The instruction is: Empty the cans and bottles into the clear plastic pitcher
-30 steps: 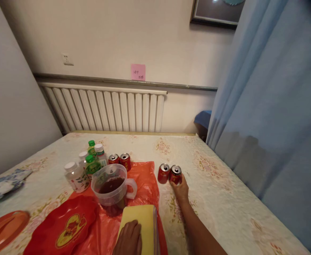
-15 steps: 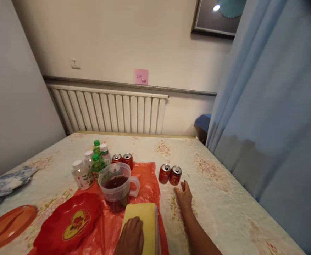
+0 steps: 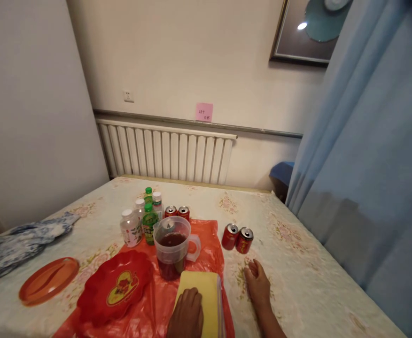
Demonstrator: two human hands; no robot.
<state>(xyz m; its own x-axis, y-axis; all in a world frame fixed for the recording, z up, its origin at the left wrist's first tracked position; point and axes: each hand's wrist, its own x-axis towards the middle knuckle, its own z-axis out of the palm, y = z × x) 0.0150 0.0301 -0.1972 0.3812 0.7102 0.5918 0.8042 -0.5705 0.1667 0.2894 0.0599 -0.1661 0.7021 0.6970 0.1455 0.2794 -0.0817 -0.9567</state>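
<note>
My left hand (image 3: 187, 313) lies flat, fingers together, on a yellow pad (image 3: 206, 293) that rests on an orange plastic bag (image 3: 211, 244). My right hand (image 3: 258, 282) rests on the tablecloth with fingers loosely stretched out and holds nothing. Two red cans (image 3: 237, 238) stand just beyond it, apart from its fingertips. A clear measuring jug (image 3: 173, 246) with dark liquid stands on the bag, ahead of the pad.
Several small bottles (image 3: 143, 219) and two more red cans (image 3: 177, 212) stand behind the jug. A red plate (image 3: 116, 288) and an orange plate (image 3: 49, 280) lie at the left, and a blue patterned cloth (image 3: 22, 241) beyond them. A blue curtain (image 3: 368, 164) hangs at the right, with a radiator (image 3: 167, 152) behind the table.
My right hand let go of the right-hand can and drew back toward me. The camera view swung left and back. My left hand stayed on the yellow pad.
</note>
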